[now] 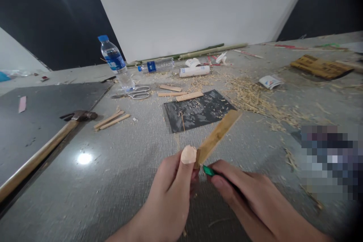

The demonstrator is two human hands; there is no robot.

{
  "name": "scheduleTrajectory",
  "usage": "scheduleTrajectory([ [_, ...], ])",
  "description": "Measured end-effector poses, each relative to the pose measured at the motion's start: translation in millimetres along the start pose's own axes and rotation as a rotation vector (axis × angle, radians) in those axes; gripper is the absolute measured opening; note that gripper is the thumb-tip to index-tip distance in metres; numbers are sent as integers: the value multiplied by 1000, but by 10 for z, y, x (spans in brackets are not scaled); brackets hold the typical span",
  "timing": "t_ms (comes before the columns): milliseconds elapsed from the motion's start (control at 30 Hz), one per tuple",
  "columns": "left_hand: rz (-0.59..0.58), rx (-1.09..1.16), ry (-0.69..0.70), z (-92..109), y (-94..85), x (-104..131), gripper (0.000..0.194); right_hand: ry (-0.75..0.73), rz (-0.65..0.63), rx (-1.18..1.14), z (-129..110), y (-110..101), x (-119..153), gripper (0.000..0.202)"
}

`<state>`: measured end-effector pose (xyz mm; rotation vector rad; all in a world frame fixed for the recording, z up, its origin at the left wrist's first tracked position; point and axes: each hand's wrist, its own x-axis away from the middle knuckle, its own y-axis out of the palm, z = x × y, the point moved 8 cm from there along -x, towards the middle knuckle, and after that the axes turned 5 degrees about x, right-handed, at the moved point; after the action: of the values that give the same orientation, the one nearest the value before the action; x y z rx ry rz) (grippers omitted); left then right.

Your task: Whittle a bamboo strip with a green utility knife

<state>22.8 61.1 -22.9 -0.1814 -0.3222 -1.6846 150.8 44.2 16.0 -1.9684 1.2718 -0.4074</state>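
Observation:
A flat strip of bamboo (218, 136) slants up and to the right in the lower middle. My left hand (174, 185) is closed on its near end, with a pale wrap over the thumb tip. Close to that end, my right hand (244, 189) grips a green and black tool (209, 170); its working tip is too small to make out. Beyond the strip a dark mat (198, 111) lies on the floor, scattered with shavings, and a short wooden piece (190, 96) rests across its far edge.
A hammer (78, 115) lies at left beside thin sticks (112, 120). Scissors (138, 93), an upright water bottle (116, 62) and a lying bottle (155, 65) are farther back. Shavings (252, 94) spread at right, near a yellow-brown packet (320, 67).

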Motion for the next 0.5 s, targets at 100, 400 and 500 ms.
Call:
scheduleTrajectory([
  [100, 37, 1, -20, 3, -12, 3, 59, 4, -27, -34, 6, 14, 7, 24],
  [400, -134, 144, -24, 2, 98, -2, 61, -11, -40, -28, -7, 36, 18, 28],
  [500, -217, 244, -37, 13, 180, 40, 62, 76, 168, 22, 258, -199, -36, 26],
])
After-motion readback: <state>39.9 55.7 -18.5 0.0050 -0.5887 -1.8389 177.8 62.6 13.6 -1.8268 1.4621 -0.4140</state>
